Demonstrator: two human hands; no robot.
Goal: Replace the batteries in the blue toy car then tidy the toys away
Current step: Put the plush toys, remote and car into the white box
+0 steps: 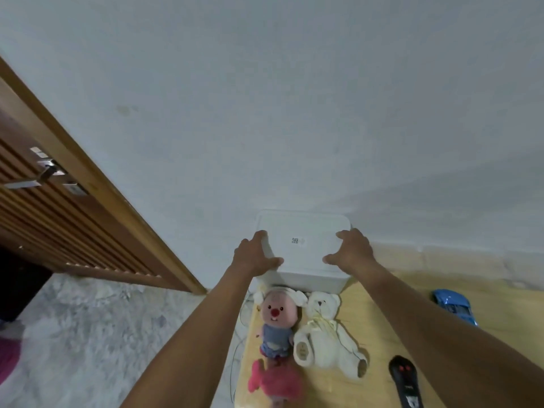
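A white lidded storage box (303,231) stands at the far end of the wooden table (382,319), against the wall. My left hand (253,254) grips the lid's left edge and my right hand (351,250) grips its right edge. The blue toy car (454,306) lies on the table at the right. In front of the box lie a pink-faced plush doll in blue (275,322), a white teddy bear (322,331) and a pink plush toy (273,378). A black remote control (404,381) lies near the bottom right.
A brown slatted wooden door (50,201) with a metal handle stands at the left. Grey marbled floor (88,334) lies left of the table. Thin white cable (238,348) hangs along the table's left edge. The white wall fills the upper view.
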